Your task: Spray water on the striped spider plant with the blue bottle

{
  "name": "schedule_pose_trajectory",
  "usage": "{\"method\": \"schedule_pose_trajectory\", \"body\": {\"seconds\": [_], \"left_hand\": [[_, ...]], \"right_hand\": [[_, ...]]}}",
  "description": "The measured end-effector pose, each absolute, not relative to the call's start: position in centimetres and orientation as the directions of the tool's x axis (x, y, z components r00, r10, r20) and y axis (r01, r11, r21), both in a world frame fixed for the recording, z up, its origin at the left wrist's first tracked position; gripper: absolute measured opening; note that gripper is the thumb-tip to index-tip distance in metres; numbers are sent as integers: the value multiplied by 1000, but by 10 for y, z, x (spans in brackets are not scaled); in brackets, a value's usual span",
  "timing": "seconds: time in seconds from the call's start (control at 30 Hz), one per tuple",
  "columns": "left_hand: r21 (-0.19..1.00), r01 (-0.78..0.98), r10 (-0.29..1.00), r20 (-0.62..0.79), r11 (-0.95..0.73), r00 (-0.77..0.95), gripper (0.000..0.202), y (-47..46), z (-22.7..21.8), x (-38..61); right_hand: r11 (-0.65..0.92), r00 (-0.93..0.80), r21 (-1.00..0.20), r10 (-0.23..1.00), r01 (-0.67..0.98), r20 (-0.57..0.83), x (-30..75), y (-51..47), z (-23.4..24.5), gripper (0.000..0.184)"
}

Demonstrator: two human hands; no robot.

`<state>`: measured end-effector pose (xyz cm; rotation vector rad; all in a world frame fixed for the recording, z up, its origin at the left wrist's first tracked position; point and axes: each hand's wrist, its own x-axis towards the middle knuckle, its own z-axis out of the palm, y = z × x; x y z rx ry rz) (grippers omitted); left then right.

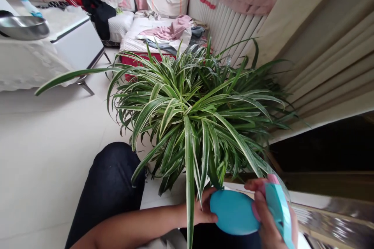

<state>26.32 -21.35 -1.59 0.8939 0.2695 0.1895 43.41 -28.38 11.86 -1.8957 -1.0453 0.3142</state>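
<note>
A turquoise spray bottle (233,212) is held low in front of the body, tilted on its side. Its rounded end is cupped by the left hand (204,212), with the fingers curled against the plastic. Its head is gripped by the closed right hand (270,223), beside a pink part (256,212) of the bottle. One long striped leaf of a variegated spider plant (189,105) hangs just beside the left hand, and the plant's dense rosette spreads directly beyond both hands. A knee in dark trousers (113,179) is bent to the left of the plant, above a white tiled floor (43,163). Farther off, a beige curtain (321,66) hangs at the right, a ribbed white radiator (233,35) is draped with pink cloth, and a steel bowl (23,27) sits at the far left.
</note>
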Motion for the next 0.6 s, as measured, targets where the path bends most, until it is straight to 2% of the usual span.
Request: {"method": "schedule_pose_trajectory", "body": {"seconds": [0.13, 0.27, 0.37, 0.47, 0.6], "left_hand": [[768, -54, 245, -136, 638, 960, 95, -224, -17, 261], [782, 26, 212, -201, 622, 956, 109, -229, -13, 254], [807, 110, 170, -253, 580, 953, 119, -232, -12, 248], [819, 157, 128, -270, 553, 954, 118, -240, -17, 241], [795, 208, 50, -286, 570, 957, 119, -256, -27, 231]], "right_hand": [[-270, 722, -898, 688, 348, 73, 420, -282, 124, 37], [-285, 783, -935, 622, 212, -12, 403, -290, 131, 43], [-258, 751, -924, 659, 283, 46, 400, -300, 124, 39], [-271, 724, -887, 683, 374, 97, 398, -310, 113, 33], [-287, 691, -864, 717, 413, 92, 385, -321, 109, 17]]}}
